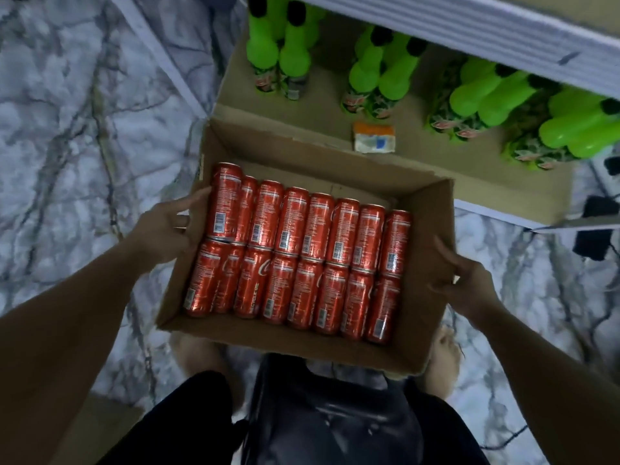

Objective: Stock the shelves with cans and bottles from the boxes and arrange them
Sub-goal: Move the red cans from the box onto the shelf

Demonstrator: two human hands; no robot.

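An open cardboard box point(426, 250) sits between my hands, above my feet. It holds several red cans point(298, 253) lying on their sides in two rows. My left hand point(164, 226) presses on the box's left wall, its straight fingers reaching past the rim to the end can. My right hand point(469, 283) is against the right wall, with spread fingertips touching the rim. Beyond the box, several green bottles point(379, 78) with black caps stand in clusters on a cardboard-lined bottom shelf point(322, 92).
A white shelf edge point(469, 25) overhangs the bottles at top right. A small orange and white packet point(374, 137) lies on the shelf cardboard. Black items and cables point(593, 226) lie on the marble-patterned floor point(84, 112) at the right. A black bag point(335, 414) hangs below the box.
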